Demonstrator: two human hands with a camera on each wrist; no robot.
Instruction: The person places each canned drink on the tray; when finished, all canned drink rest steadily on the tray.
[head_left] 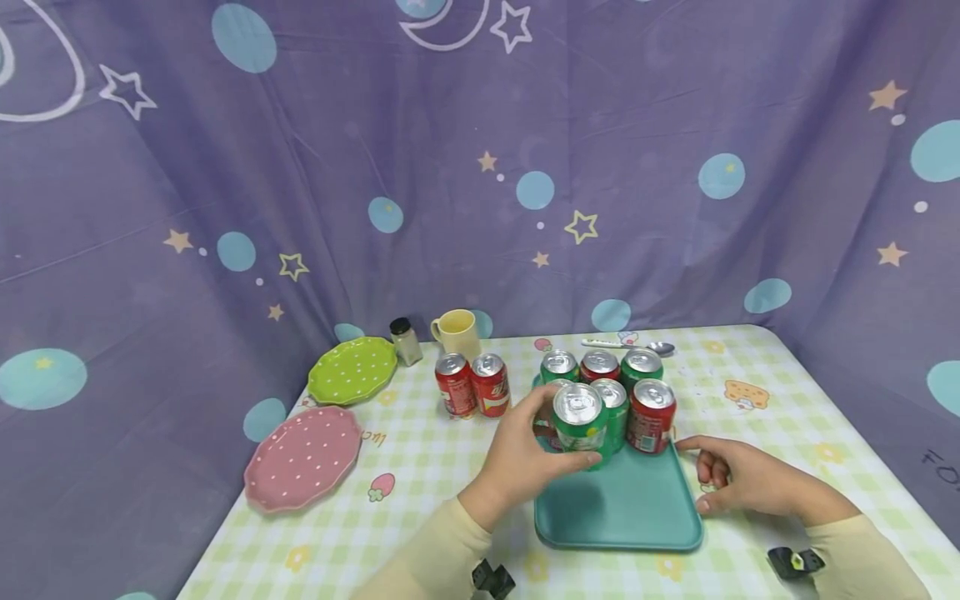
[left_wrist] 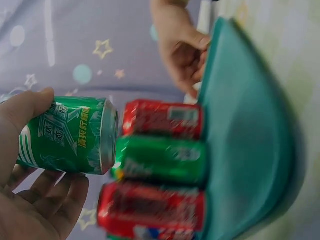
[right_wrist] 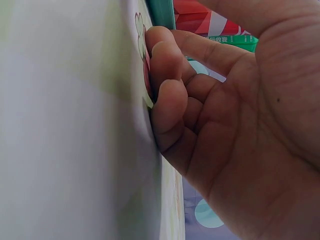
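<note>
My left hand [head_left: 521, 454] grips a green soda can [left_wrist: 65, 135], holding it upright above the teal tray [head_left: 618, 508]. Fingers and thumb wrap the can's sides, and its silver top faces up. Behind it, several red and green cans stand in rows at the tray's far end, among them a red can [head_left: 651, 417] at the right and a green can [head_left: 613, 412] beside it. The held can partly hides another red one. My right hand [head_left: 750, 479] rests on the table by the tray's right edge, index finger reaching to the rim, the other fingers loosely bent and holding nothing.
Two red cans [head_left: 491, 387] stand left of the tray. Farther back are a yellow mug [head_left: 459, 335] and a black-lidded shaker [head_left: 406, 343]. A green plate [head_left: 352, 371] and a pink plate [head_left: 303, 458] lie along the left edge. Behind the tray lies a spoon [head_left: 660, 348].
</note>
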